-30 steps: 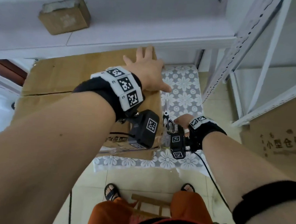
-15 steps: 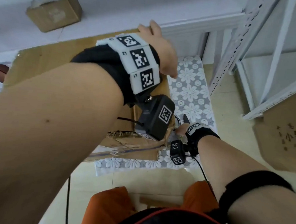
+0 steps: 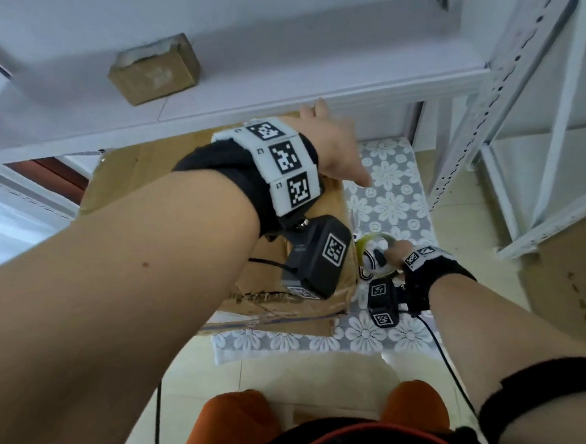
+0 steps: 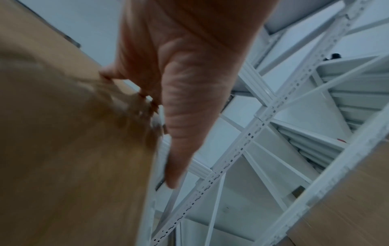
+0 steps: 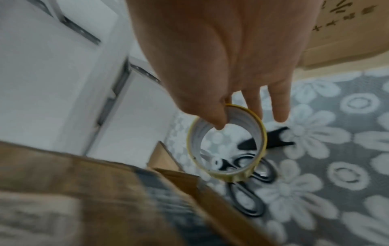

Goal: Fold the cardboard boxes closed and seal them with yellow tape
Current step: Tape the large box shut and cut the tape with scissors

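A large brown cardboard box [image 3: 143, 175] lies on the flowered cloth, its top flaps down. My left hand [image 3: 327, 145] rests flat on the box's far right corner. In the left wrist view the left hand [image 4: 147, 83] has its fingertips at the edge of the box [image 4: 63, 149] and its thumb stretched out. My right hand [image 3: 391, 253] pinches a nearly used-up yellow tape roll [image 3: 369, 242] just right of the box. In the right wrist view the right hand [image 5: 235, 116] has its thumb inside the tape roll [image 5: 255, 123], which hangs above the cloth.
Black-handled scissors [image 5: 232, 193] lie on the grey flowered cloth [image 3: 389, 200] under the roll. A small cardboard box [image 3: 155, 71] sits on the white shelf behind. White metal racking [image 3: 498, 97] and a printed carton [image 3: 569, 273] stand to the right.
My right hand has lifted the tape roll off the cloth beside the scissors. My left hand has slid toward the box's far right corner, and my head has shifted.
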The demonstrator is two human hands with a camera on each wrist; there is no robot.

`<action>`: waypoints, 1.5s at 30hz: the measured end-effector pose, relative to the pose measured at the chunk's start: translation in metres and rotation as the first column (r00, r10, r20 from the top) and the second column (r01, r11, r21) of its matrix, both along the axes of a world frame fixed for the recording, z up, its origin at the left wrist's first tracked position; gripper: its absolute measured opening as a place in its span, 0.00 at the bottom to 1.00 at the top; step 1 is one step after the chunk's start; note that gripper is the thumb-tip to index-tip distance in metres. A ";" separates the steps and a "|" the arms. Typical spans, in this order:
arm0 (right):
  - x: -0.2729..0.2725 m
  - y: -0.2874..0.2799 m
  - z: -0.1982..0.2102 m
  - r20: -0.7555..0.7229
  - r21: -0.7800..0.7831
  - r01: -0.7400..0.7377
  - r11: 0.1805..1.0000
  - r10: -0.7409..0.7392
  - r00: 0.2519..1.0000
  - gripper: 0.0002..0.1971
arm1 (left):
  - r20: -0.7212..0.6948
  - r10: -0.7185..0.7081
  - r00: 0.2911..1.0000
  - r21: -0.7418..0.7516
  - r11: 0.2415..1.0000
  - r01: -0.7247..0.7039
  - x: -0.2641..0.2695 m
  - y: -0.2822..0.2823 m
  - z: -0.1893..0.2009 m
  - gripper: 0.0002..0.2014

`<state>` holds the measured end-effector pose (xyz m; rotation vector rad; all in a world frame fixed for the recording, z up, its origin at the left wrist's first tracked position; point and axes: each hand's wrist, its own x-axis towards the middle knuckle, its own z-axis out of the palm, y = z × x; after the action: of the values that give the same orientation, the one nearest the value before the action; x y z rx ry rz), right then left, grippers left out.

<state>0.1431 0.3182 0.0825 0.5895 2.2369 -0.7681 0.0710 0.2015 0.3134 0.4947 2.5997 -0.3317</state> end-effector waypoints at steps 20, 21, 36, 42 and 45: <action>-0.021 -0.042 0.199 -0.216 -0.648 0.499 0.575 -0.767 0.604 0.12 | 0.059 0.299 0.953 0.497 0.819 -0.288 0.012 -0.121 0.027 0.33; -0.022 -0.047 0.207 -0.270 -0.634 0.468 0.615 -0.743 0.612 0.10 | 0.065 0.304 0.951 0.539 0.791 -0.289 0.014 -0.124 0.026 0.32; -0.040 -0.101 0.245 -0.377 -0.284 0.438 0.853 -0.519 0.767 0.12 | -0.144 0.626 0.767 0.376 0.751 -0.542 0.030 -0.207 0.022 0.54; -0.035 -0.117 0.228 -0.369 -0.353 0.442 0.825 -0.557 0.744 0.17 | 0.048 0.893 0.448 0.485 0.372 -0.792 0.026 -0.262 0.006 0.61; -0.034 -0.124 0.219 -0.409 -0.331 0.481 0.812 -0.583 0.702 0.15 | 0.028 0.908 0.418 0.464 0.358 -0.810 0.026 -0.275 -0.004 0.54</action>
<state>0.1088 0.1939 0.3018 1.0712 2.4068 -1.5845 0.0967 -0.0731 0.3096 -0.9331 2.7110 0.5943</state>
